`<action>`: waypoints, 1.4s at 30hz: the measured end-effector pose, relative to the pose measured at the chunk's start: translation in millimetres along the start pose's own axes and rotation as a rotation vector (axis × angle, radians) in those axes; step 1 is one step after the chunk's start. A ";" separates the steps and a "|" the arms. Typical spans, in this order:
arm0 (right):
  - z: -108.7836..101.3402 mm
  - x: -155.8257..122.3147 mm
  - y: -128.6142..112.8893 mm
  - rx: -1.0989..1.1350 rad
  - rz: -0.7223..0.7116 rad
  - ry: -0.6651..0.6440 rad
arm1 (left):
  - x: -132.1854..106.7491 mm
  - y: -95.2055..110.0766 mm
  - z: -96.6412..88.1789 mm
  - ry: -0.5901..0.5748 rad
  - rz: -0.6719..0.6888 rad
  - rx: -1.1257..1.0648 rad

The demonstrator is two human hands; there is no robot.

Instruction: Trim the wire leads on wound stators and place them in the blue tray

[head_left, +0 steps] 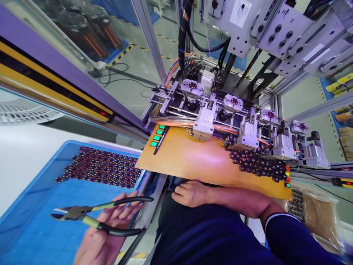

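Observation:
My left hand (110, 224) holds a pair of side cutters (82, 214) with green and black handles. Its jaws point left and the handles are spread across my loosely curled fingers. The hand hovers over the near right corner of a blue tray (30, 206). My right hand (190, 193) rests on my dark blue lap just below the front edge of an orange board (190, 156). Its fingers are curled in and nothing shows in them.
Several small dark round parts (102, 167) lie in rows in the tray. More of them (256, 163) are heaped on the board's right. Behind stands a machine with several round fixtures (233, 103), green lit buttons (157, 137) and a plastic bag (317, 213) at right.

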State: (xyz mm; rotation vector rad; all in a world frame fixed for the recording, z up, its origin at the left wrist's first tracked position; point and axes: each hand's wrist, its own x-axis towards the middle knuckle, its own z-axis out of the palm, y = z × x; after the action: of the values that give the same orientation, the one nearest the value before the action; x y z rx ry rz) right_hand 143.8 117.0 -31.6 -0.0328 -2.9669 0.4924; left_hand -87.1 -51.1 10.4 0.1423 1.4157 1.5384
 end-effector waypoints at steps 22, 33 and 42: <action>-33.4 -40.4 54.1 0.002 0.510 0.436 | -11.8 4.4 30.9 0.006 0.004 0.084; -17.8 -11.0 14.7 0.117 0.018 0.192 | -25.6 22.9 55.1 0.060 -0.013 0.076; -30.5 -0.8 51.7 0.146 0.245 0.189 | -30.4 25.8 55.8 0.033 0.008 0.076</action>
State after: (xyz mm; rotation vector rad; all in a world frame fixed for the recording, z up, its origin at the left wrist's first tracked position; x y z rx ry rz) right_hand 148.6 175.7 -19.8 -0.4086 -2.7468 0.6924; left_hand -49.9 -29.5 63.8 0.1688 1.5018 1.5001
